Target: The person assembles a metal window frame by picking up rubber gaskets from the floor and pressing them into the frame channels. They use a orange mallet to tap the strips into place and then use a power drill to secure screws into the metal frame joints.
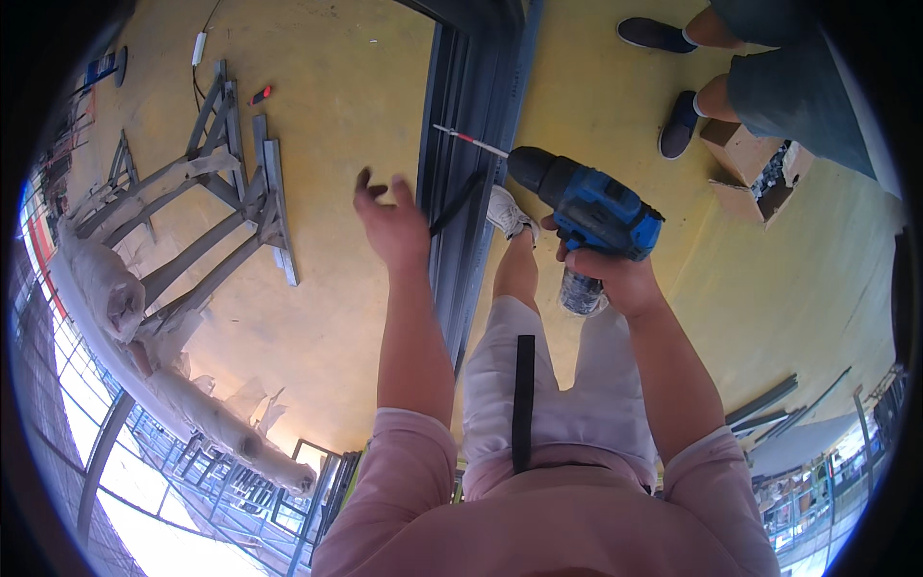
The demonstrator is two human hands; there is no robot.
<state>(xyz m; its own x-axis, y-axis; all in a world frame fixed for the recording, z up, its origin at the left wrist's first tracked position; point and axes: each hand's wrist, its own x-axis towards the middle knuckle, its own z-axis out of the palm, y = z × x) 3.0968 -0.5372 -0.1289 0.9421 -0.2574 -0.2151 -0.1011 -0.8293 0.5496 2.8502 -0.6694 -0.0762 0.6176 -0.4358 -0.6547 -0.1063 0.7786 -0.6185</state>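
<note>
My right hand is wrapped around the grip of a blue and black cordless drill. A long thin bit with a red band sticks out of its chuck, pointing up and left over a dark metal frame. Left of that frame, my left hand is raised with its fingers bent and apart, and nothing shows in them. A dark strip slants across the frame beside my left wrist; whether it is attached cannot be made out.
Another person's shoes stand at the upper right beside an open cardboard box of small metal parts. Grey metal brackets and plastic-wrapped rolls lie left. A small red and black object rests on the yellowish floor.
</note>
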